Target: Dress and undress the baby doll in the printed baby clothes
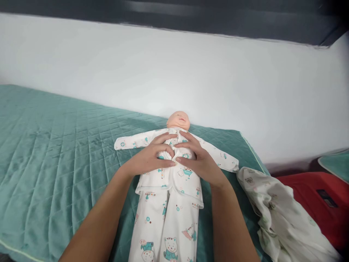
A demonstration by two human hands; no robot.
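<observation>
A baby doll point(178, 120) lies on its back, dressed in a white long-sleeved baby shirt point(188, 182) printed with small cartoon figures. Matching white trousers point(152, 222) extend toward me from under the shirt's hem. My left hand point(148, 156) is on the shirt's chest, thumb and forefinger closing on the front edge. From the other side my right hand point(200, 158) meets it, its thumb and fingers gripping the opposite edge at the middle. Both sleeves are spread outward. Below my hands the two front panels part slightly; the exact spot between the fingertips is partly hidden.
A green quilted cover point(68, 163) lies under the doll, against a white wall point(174, 72). On the right are a crumpled printed white cloth point(283, 214) and a red plastic object point(313, 193). A dark ledge point(174, 18) runs along the top.
</observation>
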